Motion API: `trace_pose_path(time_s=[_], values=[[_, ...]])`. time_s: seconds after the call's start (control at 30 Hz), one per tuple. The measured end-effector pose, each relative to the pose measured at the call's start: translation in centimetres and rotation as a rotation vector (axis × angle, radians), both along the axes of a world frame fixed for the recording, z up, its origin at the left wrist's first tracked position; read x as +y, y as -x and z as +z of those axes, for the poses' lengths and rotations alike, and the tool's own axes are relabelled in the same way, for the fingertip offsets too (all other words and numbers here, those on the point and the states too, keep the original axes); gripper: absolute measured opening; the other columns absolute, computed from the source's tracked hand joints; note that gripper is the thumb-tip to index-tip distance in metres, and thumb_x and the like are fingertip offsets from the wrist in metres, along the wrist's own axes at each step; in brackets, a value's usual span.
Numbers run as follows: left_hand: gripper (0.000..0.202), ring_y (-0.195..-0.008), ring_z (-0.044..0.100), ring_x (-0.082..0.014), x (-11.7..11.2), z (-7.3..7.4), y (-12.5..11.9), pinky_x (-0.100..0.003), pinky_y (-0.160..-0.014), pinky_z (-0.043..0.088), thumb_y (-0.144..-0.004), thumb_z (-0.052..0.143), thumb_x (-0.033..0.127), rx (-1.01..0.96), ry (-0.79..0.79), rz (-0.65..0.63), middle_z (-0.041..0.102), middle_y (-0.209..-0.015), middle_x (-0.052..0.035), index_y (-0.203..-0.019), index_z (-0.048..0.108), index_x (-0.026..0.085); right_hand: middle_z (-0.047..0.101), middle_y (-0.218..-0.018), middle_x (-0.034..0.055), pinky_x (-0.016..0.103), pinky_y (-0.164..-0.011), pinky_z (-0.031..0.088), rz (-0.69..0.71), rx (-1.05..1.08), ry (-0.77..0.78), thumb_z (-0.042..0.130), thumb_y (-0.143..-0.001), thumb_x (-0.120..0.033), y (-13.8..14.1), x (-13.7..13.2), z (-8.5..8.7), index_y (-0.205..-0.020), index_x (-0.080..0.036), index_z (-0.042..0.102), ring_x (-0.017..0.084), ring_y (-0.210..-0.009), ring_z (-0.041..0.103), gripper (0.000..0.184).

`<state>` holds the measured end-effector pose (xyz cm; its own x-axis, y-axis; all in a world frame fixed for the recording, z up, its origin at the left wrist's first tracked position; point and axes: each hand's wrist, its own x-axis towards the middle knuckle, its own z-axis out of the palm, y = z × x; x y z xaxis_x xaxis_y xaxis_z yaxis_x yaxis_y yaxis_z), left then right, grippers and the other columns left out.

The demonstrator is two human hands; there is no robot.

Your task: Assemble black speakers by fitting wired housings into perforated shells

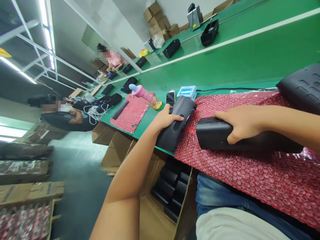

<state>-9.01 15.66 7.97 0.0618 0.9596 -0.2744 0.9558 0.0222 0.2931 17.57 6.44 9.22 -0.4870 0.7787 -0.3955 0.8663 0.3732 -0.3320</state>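
My left hand [165, 119] is closed round a long black plastic housing [178, 125], its thumb over an oval recess and its fingers partly hidden behind. This housing lies slanted at the front edge of the green bench. To its right, a second black housing [212, 135] rests lengthwise on a sheet of pink bubble wrap [225, 166]. My right hand [243, 123] grips this one from above, thumb on the near side and fingers over the top. Just beyond the left housing are a small light-blue meter [187, 91] with a lit screen and a phone [170, 97].
A pink bottle [145, 96] stands left of the phone. An open carton [160, 213] below the bench edge holds several black housings [170, 180]. Another large black housing [303, 86] is at far right. Two people sit farther along the bench [250, 63].
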Motion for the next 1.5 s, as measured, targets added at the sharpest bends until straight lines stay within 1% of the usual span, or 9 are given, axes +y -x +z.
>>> trace_pose_path(time_s=[0.17, 0.33, 0.53, 0.67, 0.83, 1.0, 1.17, 1.33, 1.5], values=[[0.096, -0.114, 0.052, -0.0322, -0.7, 0.6, 0.5, -0.045, -0.096, 0.042, -0.059, 0.069, 0.048, -0.015, 0.118, -0.112, 0.046, -0.133, -0.0180, -0.137, 0.023, 0.015, 0.062, -0.100, 0.0104, 0.035, -0.065, 0.043, -0.010, 0.004, 0.008, 0.057, -0.060, -0.044, -0.1, 0.2, -0.1, -0.120, -0.021, 0.045, 0.027, -0.081, 0.059, 0.065], [0.116, -0.128, 0.039, -0.0330, -0.7, 1.0, 1.4, -0.045, -0.108, 0.029, -0.053, 0.072, 0.037, 0.021, 0.180, -0.224, 0.030, -0.145, -0.0200, -0.145, 0.006, 0.011, 0.062, -0.099, 0.0105, 0.036, -0.065, 0.043, -0.023, -0.021, 0.019, 0.057, -0.060, -0.045, -0.1, 0.5, 0.0, -0.123, -0.022, 0.044, 0.028, -0.080, 0.059, 0.068], [0.112, -0.132, 0.032, -0.0333, -0.3, 0.7, 1.9, -0.044, -0.110, 0.026, -0.056, 0.071, 0.037, -0.009, 0.170, -0.272, 0.025, -0.148, -0.0187, -0.145, 0.008, 0.011, 0.062, -0.097, 0.0078, 0.034, -0.063, 0.043, -0.057, 0.000, 0.085, 0.060, -0.059, -0.043, 0.0, 1.3, 0.1, -0.117, -0.023, 0.047, 0.025, -0.078, 0.058, 0.063], [0.115, -0.129, 0.037, -0.0332, 0.0, 0.5, 2.2, -0.043, -0.108, 0.029, -0.054, 0.073, 0.037, 0.000, 0.156, -0.263, 0.030, -0.146, -0.0192, -0.145, 0.009, 0.008, 0.062, -0.098, 0.0071, 0.032, -0.062, 0.043, -0.087, 0.020, 0.137, 0.064, -0.058, -0.042, -0.2, 2.2, -0.3, -0.115, -0.023, 0.049, 0.024, -0.079, 0.058, 0.062], [0.116, -0.127, 0.039, -0.0331, 0.5, 0.0, 3.0, -0.044, -0.107, 0.031, -0.052, 0.074, 0.040, -0.036, 0.150, -0.255, 0.033, -0.144, -0.0153, -0.145, 0.010, 0.014, 0.061, -0.105, 0.0093, 0.036, -0.068, 0.045, -0.118, 0.043, 0.178, 0.068, -0.057, -0.042, -0.4, 3.0, -0.6, -0.117, -0.023, 0.051, 0.029, -0.087, 0.057, 0.065], [0.115, -0.127, 0.039, -0.0351, 0.8, -0.1, 3.5, -0.048, -0.106, 0.030, -0.052, 0.074, 0.045, -0.037, 0.139, -0.299, 0.035, -0.143, -0.0127, -0.145, 0.012, 0.018, 0.060, -0.107, 0.0064, 0.040, -0.069, 0.048, -0.144, 0.057, 0.220, 0.069, -0.055, -0.044, -0.4, 3.7, -1.1, -0.121, -0.027, 0.050, 0.033, -0.092, 0.058, 0.071], [0.116, -0.131, 0.034, -0.0354, 0.9, 0.0, 3.5, -0.045, -0.109, 0.027, -0.052, 0.074, 0.046, 0.031, 0.132, -0.293, 0.032, -0.145, -0.0111, -0.146, 0.011, 0.019, 0.060, -0.111, 0.0050, 0.039, -0.067, 0.048, -0.139, 0.062, 0.226, 0.070, -0.055, -0.044, -0.5, 3.9, -1.1, -0.121, -0.028, 0.051, 0.033, -0.094, 0.058, 0.071], [0.115, -0.131, 0.033, -0.0352, 1.2, -0.3, 4.0, -0.046, -0.108, 0.027, -0.053, 0.072, 0.046, -0.057, 0.121, -0.337, 0.030, -0.147, -0.0105, -0.147, 0.010, 0.021, 0.059, -0.114, 0.0065, 0.035, -0.070, 0.046, -0.149, 0.061, 0.203, 0.067, -0.063, -0.042, -0.5, 3.5, -0.5, -0.122, -0.021, 0.051, 0.029, -0.095, 0.058, 0.065], [0.114, -0.129, 0.034, -0.0341, 0.9, -0.1, 3.5, -0.041, -0.106, 0.031, -0.053, 0.069, 0.043, -0.086, 0.155, -0.265, 0.028, -0.148, -0.0084, -0.147, 0.009, 0.020, 0.061, -0.109, 0.0060, 0.033, -0.067, 0.046, -0.144, 0.064, 0.194, 0.067, -0.064, -0.044, -0.5, 3.4, -0.3, -0.118, -0.022, 0.053, 0.027, -0.091, 0.058, 0.059]])
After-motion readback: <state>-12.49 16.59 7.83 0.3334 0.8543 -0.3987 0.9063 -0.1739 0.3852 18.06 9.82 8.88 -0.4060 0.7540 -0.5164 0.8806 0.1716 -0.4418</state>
